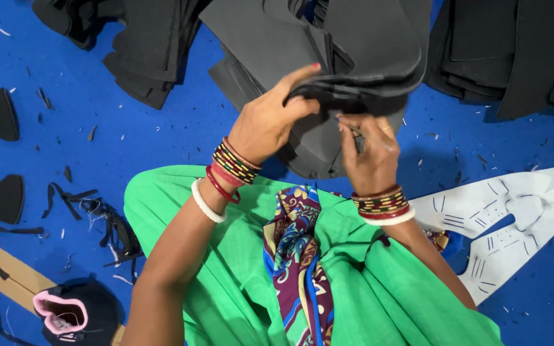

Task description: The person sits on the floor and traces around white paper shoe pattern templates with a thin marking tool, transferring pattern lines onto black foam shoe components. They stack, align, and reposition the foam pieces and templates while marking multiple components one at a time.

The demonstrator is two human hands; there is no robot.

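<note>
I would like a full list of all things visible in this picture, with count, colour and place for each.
black cut pieces: one bundle, black, top centre, gripped by both hands
black stacks: several, black, along the top edge
blue surface: one, blue, under everything
white pattern piece: one, white with dark marks, right
black scraps: several, black, left
pink-lined black item: one, bottom left
green garment: one, green, bottom centre
bangles: many, red, gold and white, both wrists
left hand: on bundle
right hand: on bundle edge

2 hands (270,122), 1 white paper pattern (514,218), 1 pink-lined black shoe upper (72,314).
</note>
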